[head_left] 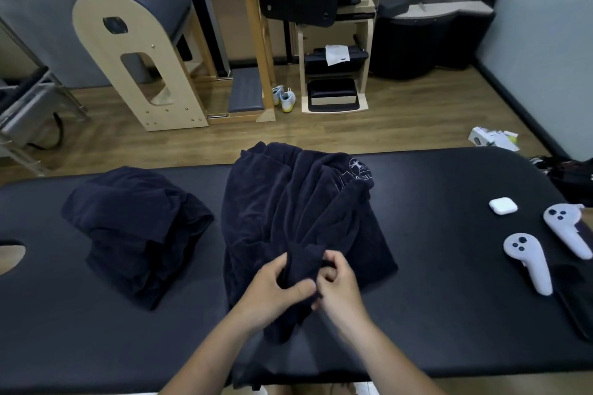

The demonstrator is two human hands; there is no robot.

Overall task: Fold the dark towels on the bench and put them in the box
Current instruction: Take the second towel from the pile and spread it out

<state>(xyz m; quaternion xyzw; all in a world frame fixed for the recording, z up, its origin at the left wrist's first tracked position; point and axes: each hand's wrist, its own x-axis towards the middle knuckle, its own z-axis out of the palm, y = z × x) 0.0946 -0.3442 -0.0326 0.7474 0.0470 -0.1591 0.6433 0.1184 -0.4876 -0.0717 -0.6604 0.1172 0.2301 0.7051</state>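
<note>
1. While the crumpled dark towel [288,202] lies at the middle of the bench [433,266], my left hand [276,285] and right hand [340,285] both pinch its near edge, fingers curled into the cloth.
2. A second dark towel [138,227] sits bunched toward the bench's left end.

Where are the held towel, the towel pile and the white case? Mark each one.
held towel [288,208]: head view, on its crumpled middle.
towel pile [134,227]: head view, on its top layer.
white case [503,205]: head view, on the middle of its top face.
</note>
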